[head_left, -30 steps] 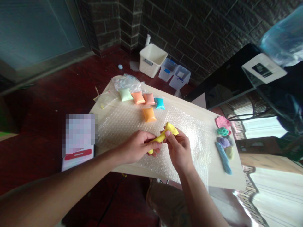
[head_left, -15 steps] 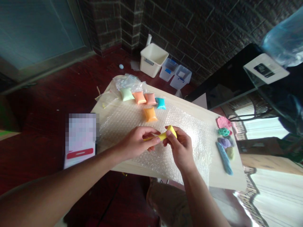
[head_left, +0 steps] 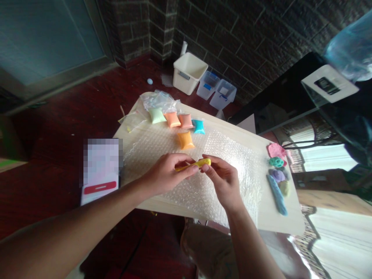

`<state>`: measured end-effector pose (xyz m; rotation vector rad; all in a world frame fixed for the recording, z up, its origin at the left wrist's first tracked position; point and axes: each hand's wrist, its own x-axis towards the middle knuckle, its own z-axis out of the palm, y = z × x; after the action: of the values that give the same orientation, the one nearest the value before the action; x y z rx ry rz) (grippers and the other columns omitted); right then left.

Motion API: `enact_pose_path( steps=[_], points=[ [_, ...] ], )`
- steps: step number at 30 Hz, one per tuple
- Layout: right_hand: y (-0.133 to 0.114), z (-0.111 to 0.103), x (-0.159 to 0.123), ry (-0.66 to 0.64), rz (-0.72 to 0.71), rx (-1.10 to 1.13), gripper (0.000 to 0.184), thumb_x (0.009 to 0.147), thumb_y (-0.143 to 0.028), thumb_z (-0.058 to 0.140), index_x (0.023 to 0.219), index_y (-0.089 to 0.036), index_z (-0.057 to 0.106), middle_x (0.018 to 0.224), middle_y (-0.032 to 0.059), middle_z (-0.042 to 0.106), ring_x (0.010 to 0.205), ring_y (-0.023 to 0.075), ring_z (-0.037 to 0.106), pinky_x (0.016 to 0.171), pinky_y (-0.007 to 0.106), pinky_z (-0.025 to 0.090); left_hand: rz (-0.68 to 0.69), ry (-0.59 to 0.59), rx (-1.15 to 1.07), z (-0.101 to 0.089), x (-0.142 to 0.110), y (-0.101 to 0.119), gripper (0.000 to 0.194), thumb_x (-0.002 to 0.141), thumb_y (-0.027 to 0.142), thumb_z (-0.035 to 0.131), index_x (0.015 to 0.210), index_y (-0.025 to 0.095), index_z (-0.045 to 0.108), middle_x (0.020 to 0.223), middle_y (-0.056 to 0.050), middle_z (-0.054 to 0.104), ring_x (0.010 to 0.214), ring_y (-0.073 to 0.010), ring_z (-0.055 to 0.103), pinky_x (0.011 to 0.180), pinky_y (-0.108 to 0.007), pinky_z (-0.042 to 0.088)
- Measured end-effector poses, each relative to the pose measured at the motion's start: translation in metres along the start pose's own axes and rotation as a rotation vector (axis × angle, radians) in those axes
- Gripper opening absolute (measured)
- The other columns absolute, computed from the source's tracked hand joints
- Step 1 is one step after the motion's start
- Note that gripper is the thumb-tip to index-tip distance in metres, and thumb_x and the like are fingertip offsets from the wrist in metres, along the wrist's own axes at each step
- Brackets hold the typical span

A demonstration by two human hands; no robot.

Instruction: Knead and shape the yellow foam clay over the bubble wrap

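A yellow piece of modelling clay is stretched between my two hands above the bubble wrap. My left hand grips its left end between thumb and fingers, which partly hide it. My right hand pinches the folded right end with thumb and forefinger. Just beyond my hands lies an orange clay packet. Behind it sit a pale green packet, a light orange packet, a salmon packet and a turquoise packet.
Worked clay lies at the table's right end: a pink lump, a green lump, a purple lump and a blue roll. Crumpled plastic bags rest at the far left corner. Bins stand on the floor behind.
The right end of the yellow clay stuck up above my right fingers before; now it is folded down and the piece looks shorter and flatter. Both hands stay close together.
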<state>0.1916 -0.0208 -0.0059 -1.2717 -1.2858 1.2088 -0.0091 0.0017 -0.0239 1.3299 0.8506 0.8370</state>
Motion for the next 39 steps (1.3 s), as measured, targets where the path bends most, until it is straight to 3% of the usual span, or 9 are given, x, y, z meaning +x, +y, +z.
enact_pose_path(
  steps=[3, 6, 13, 15, 18, 25, 30, 33, 39],
  points=[
    [-0.0023, -0.0013, -0.0002, -0.083, 0.005, 0.013, 0.022, 0.088, -0.031, 0.083, 0.11, -0.03, 0.083, 0.107, 0.0049, 0.077, 0.096, 0.0217, 0.073, 0.086, 0.039, 0.062, -0.055, -0.061, -0.115, 0.0013, 0.0019, -0.0011, 0.032, 0.095, 0.046, 0.069, 0.092, 0.015, 0.076, 0.088, -0.007, 0.075, 0.078, -0.0184, 0.069, 0.075, -0.031, 0.056],
    [-0.0034, -0.0025, 0.0006, -0.145, -0.026, -0.006, 0.023, 0.089, -0.028, 0.082, 0.112, -0.032, 0.083, 0.107, 0.0043, 0.073, 0.095, 0.0203, 0.072, 0.08, 0.036, 0.062, -0.11, -0.085, -0.212, 0.0028, 0.0037, -0.0039, 0.033, 0.091, 0.046, 0.073, 0.098, 0.014, 0.077, 0.096, -0.01, 0.077, 0.081, -0.0188, 0.07, 0.076, -0.032, 0.056],
    [0.0007, -0.0045, 0.0002, -0.203, -0.041, 0.036, 0.038, 0.088, -0.028, 0.084, 0.125, -0.037, 0.079, 0.11, 0.0046, 0.072, 0.097, 0.0207, 0.071, 0.083, 0.038, 0.063, -0.172, -0.091, -0.27, 0.0051, 0.0045, -0.0067, 0.033, 0.088, 0.045, 0.078, 0.093, 0.013, 0.075, 0.079, -0.004, 0.071, 0.073, -0.0143, 0.063, 0.07, -0.028, 0.047],
    [0.0013, -0.0054, -0.0002, -0.216, -0.051, 0.052, 0.044, 0.086, -0.027, 0.087, 0.127, -0.037, 0.078, 0.117, 0.0055, 0.072, 0.104, 0.0232, 0.07, 0.087, 0.041, 0.063, -0.166, -0.083, -0.255, 0.004, 0.0044, -0.0068, 0.031, 0.088, 0.042, 0.077, 0.096, 0.012, 0.076, 0.078, -0.003, 0.069, 0.072, -0.0137, 0.061, 0.069, -0.027, 0.045],
    [0.002, -0.0057, -0.0002, -0.213, -0.082, 0.049, 0.033, 0.086, -0.025, 0.086, 0.117, -0.035, 0.082, 0.112, 0.0052, 0.073, 0.102, 0.0232, 0.07, 0.084, 0.04, 0.062, -0.154, -0.114, -0.208, 0.003, 0.0034, -0.0067, 0.027, 0.092, 0.039, 0.073, 0.094, 0.012, 0.075, 0.076, -0.003, 0.067, 0.071, -0.0136, 0.06, 0.068, -0.028, 0.045],
    [0.0023, -0.0014, 0.0018, -0.104, 0.098, 0.094, 0.018, 0.081, -0.032, 0.091, 0.096, -0.024, 0.084, 0.076, 0.0006, 0.073, 0.061, 0.0122, 0.06, 0.058, 0.028, 0.05, -0.074, -0.07, -0.071, 0.006, -0.0021, -0.0069, 0.027, 0.091, 0.038, 0.075, 0.102, 0.014, 0.071, 0.091, -0.006, 0.074, 0.081, -0.017, 0.067, 0.07, -0.028, 0.05],
    [-0.002, -0.0015, 0.0015, -0.143, 0.192, 0.142, 0.037, 0.081, -0.038, 0.091, 0.115, -0.025, 0.082, 0.087, 0.0027, 0.076, 0.068, 0.0136, 0.064, 0.061, 0.028, 0.051, 0.015, -0.078, 0.181, 0.0024, -0.0037, -0.0031, 0.021, 0.098, 0.034, 0.066, 0.092, 0.017, 0.076, 0.079, -0.001, 0.072, 0.069, -0.0133, 0.063, 0.062, -0.025, 0.044],
    [-0.0016, -0.0026, 0.001, -0.162, 0.207, 0.167, 0.03, 0.083, -0.036, 0.09, 0.109, -0.025, 0.083, 0.084, 0.0026, 0.076, 0.068, 0.0136, 0.064, 0.062, 0.028, 0.051, 0.067, -0.062, 0.305, 0.001, -0.0044, 0.0005, 0.022, 0.1, 0.032, 0.065, 0.089, 0.018, 0.078, 0.08, -0.001, 0.073, 0.07, -0.0123, 0.063, 0.061, -0.024, 0.041],
    [0.0, -0.004, 0.0019, -0.139, 0.209, 0.269, 0.032, 0.085, -0.029, 0.088, 0.115, -0.026, 0.079, 0.09, 0.0021, 0.078, 0.073, 0.0142, 0.068, 0.065, 0.027, 0.053, 0.003, -0.106, 0.188, 0.003, -0.0039, 0.0002, 0.03, 0.101, 0.041, 0.063, 0.088, 0.016, 0.074, 0.076, -0.002, 0.07, 0.068, -0.013, 0.062, 0.059, -0.024, 0.043]
  ],
)
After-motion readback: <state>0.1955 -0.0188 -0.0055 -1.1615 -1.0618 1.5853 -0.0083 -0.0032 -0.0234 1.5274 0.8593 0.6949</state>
